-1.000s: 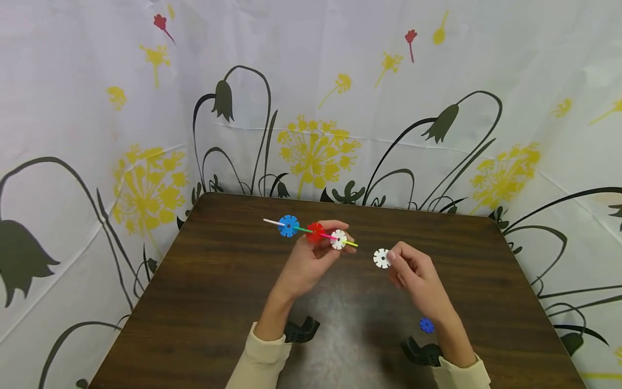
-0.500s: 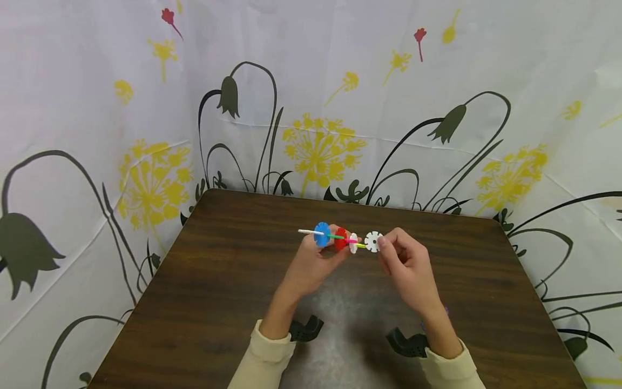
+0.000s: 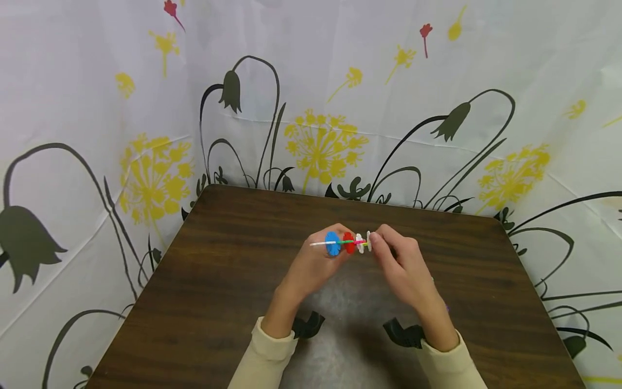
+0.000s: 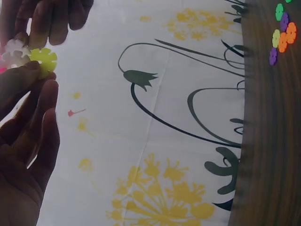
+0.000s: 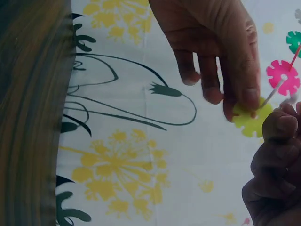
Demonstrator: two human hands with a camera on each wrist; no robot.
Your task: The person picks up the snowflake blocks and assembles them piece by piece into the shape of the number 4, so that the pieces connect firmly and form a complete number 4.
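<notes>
A row of discs joined by sticks lies across my left hand (image 3: 308, 265): a blue disc (image 3: 332, 244), a red disc (image 3: 349, 243) and a white disc (image 3: 359, 243). The left fingers grip its right part. My right hand (image 3: 410, 270) pinches an end disc (image 3: 369, 241), seen nearly edge-on and white in the head view. That disc (image 4: 46, 62) looks yellow in the left wrist view, and in the right wrist view a thin stick (image 5: 270, 98) reaches the yellow disc (image 5: 251, 121). I cannot tell whether the stick sits in it.
Several loose discs, among them an orange one (image 4: 291, 32) and a purple one (image 4: 273, 56), lie on the brown table (image 4: 268, 141) in the left wrist view. A patterned cloth (image 3: 320, 65) hangs behind the table.
The right hand has moved left with its disc, up to the end of the row. The row and left hand have shifted right, and the discs now face more sideways.
</notes>
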